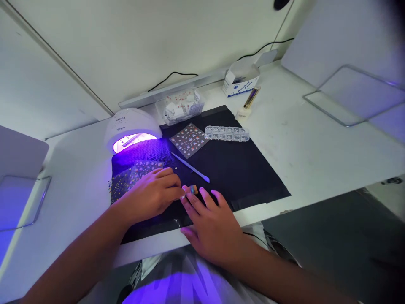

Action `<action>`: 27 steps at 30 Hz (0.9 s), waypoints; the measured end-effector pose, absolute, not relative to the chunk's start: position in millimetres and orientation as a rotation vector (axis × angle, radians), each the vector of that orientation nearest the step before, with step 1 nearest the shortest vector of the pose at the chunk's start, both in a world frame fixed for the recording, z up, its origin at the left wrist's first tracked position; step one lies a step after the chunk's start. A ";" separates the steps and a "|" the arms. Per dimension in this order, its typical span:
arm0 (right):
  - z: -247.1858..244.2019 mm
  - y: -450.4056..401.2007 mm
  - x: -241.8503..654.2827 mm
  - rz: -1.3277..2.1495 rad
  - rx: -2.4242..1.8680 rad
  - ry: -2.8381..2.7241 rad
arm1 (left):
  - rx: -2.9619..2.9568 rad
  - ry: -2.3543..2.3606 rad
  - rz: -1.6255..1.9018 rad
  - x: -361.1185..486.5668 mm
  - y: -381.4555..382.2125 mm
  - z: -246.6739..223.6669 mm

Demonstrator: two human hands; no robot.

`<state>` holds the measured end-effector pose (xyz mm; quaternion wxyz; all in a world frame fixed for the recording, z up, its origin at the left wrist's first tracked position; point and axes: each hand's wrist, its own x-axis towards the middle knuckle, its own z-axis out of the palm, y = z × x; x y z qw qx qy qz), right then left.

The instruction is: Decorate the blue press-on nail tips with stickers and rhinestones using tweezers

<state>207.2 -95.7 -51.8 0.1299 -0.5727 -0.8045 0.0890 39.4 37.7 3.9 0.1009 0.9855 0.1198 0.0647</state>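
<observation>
Positioned at frame center, the small banded piece (192, 190) is located between the fingertips of both hands. The left hand (152, 194) is curled, with thumb and forefinger brought close at the piece's left end; whether it is gripped cannot be told. The right hand's (218, 223) fingers are partly spread below it. The white stick (191, 167) is placed just above, the lit lamp (133, 128) left of upper center, the compartment case (227, 134) right of center.
</observation>
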 end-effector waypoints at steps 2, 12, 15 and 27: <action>-51.6 -95.7 207.5 0.253 -1.656 -2.340 | 2.921 0.365 0.191 39.1 37.6 3.6; -53.0 -96.5 208.9 0.269 -1.645 -2.335 | 2.943 0.328 0.191 42.9 34.6 7.6; -51.6 -95.5 209.2 0.290 -1.642 -2.345 | 2.948 0.340 0.189 42.3 35.4 7.7; -50.5 -95.9 209.5 0.299 -1.640 -2.344 | 2.959 0.340 0.186 38.4 36.5 8.9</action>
